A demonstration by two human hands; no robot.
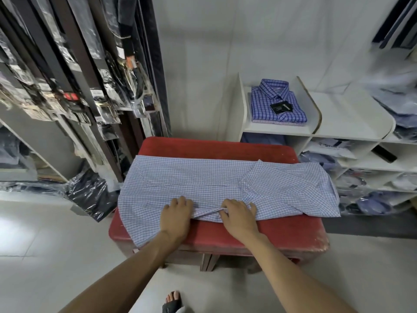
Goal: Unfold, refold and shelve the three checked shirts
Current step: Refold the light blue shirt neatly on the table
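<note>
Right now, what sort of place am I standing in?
Probably a clothing shop or its stockroom: a tagged, folded blue checked shirt sits on a white shelf unit, and plastic-bagged garments fill the racks on the left.

Red padded stool [225, 147], white shelf unit [352, 123], plastic-wrapped dark garments [90, 195] at left.
</note>
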